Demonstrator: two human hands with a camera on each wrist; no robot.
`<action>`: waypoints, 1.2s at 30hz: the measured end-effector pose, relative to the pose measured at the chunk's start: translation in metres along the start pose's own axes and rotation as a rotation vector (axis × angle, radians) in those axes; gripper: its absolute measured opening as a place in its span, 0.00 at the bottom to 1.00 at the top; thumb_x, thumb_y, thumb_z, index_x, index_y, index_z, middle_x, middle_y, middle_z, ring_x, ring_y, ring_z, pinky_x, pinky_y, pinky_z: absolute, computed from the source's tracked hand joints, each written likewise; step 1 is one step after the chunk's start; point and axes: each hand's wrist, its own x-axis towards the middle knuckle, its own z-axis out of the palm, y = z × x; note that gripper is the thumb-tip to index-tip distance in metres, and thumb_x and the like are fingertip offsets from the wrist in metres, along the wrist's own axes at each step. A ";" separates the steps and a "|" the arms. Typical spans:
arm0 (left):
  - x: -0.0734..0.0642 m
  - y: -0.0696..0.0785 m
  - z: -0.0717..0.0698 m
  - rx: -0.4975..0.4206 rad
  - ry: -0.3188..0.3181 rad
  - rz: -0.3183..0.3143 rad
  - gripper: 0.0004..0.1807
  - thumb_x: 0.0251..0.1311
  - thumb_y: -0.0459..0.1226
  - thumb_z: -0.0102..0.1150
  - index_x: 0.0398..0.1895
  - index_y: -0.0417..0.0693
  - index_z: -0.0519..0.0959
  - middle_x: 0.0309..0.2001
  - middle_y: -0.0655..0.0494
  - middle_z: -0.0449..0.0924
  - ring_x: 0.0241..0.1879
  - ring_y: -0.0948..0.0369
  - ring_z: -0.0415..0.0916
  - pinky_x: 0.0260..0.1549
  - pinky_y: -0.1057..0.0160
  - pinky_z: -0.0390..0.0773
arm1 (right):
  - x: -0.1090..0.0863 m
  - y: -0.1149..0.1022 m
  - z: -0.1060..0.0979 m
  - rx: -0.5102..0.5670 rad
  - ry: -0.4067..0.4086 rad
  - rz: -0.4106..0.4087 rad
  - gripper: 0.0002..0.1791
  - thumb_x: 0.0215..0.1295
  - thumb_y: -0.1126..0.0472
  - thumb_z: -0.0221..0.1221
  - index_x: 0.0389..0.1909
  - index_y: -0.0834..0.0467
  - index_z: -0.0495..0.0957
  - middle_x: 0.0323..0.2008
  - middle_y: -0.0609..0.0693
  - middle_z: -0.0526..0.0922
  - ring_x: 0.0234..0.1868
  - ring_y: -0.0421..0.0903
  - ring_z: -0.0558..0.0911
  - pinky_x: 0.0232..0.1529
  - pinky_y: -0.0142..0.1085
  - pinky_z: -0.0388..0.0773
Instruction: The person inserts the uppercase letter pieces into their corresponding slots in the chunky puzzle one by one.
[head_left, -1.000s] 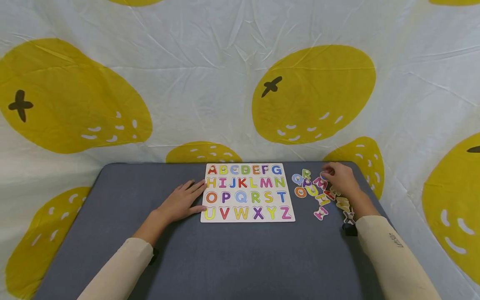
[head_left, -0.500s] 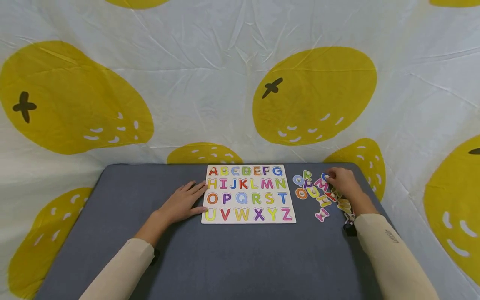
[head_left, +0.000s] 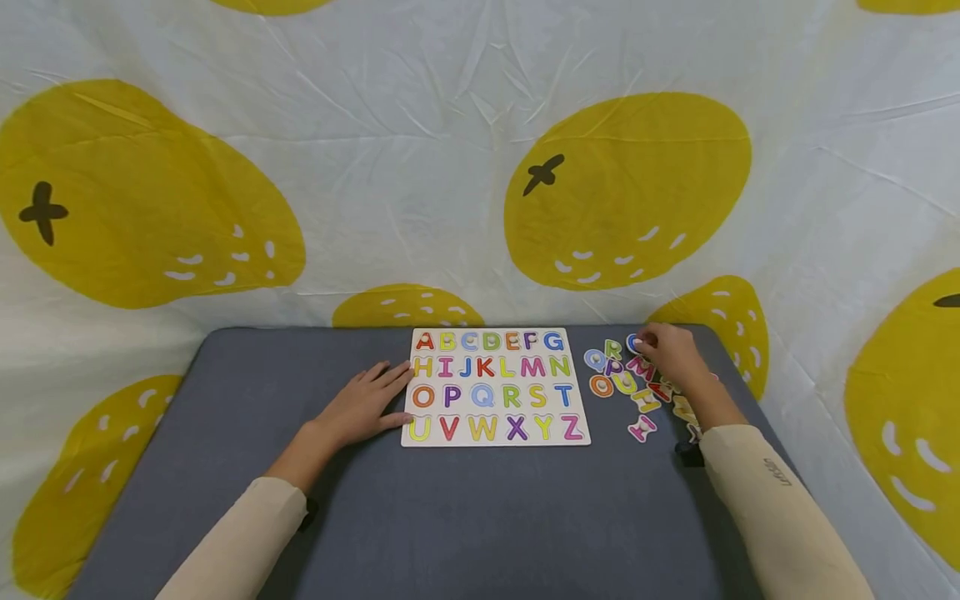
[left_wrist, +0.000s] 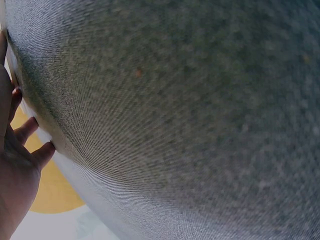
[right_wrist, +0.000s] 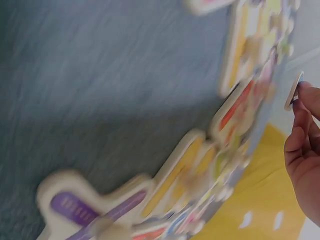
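A white alphabet puzzle board lies at the table's back edge in the head view. My left hand rests with fingers spread at the board's left edge, the fingertips and thumb touching it. To the right of the board, my right hand pinches a blue letter piece between thumb and fingers. In the right wrist view this piece is seen edge-on, raised off the table; its letter cannot be read there. Below the right hand lie loose letters, among them a pink M and a yellow U.
Several more knobbed letters lie right of the board, including an orange O, a light blue Q, a green R and a pink I. Behind the grey table hangs a white curtain with yellow fruit prints.
My right hand has shifted left with the blue letter piece, which now shows more clearly at the fingertips. The left hand and the board have stayed in place.
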 end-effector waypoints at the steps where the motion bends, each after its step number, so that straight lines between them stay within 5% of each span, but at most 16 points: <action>1: 0.000 0.000 0.000 0.001 0.000 0.000 0.48 0.67 0.62 0.60 0.82 0.50 0.58 0.81 0.52 0.57 0.79 0.41 0.55 0.72 0.34 0.60 | 0.002 -0.005 0.001 0.004 -0.007 0.001 0.12 0.75 0.60 0.61 0.48 0.66 0.82 0.40 0.62 0.85 0.40 0.58 0.80 0.48 0.55 0.78; 17: -0.002 0.002 -0.004 -0.009 -0.020 -0.002 0.47 0.68 0.62 0.59 0.82 0.49 0.58 0.81 0.51 0.57 0.79 0.40 0.54 0.73 0.34 0.60 | 0.029 -0.078 0.037 0.079 -0.037 -0.114 0.09 0.72 0.62 0.64 0.44 0.65 0.84 0.37 0.58 0.86 0.38 0.53 0.82 0.43 0.49 0.79; 25: -0.001 0.001 -0.004 0.000 -0.004 0.005 0.48 0.68 0.62 0.59 0.82 0.48 0.58 0.81 0.51 0.58 0.79 0.40 0.55 0.72 0.33 0.60 | 0.045 -0.097 0.057 0.060 -0.031 -0.160 0.06 0.70 0.64 0.66 0.39 0.64 0.84 0.33 0.56 0.85 0.34 0.50 0.80 0.41 0.45 0.78; 36: 0.000 -0.002 -0.001 0.009 0.000 0.014 0.48 0.68 0.63 0.58 0.83 0.50 0.57 0.81 0.52 0.57 0.79 0.40 0.55 0.72 0.33 0.61 | 0.053 -0.110 0.073 0.047 -0.088 -0.098 0.08 0.73 0.61 0.63 0.43 0.63 0.83 0.35 0.55 0.83 0.35 0.49 0.78 0.36 0.40 0.77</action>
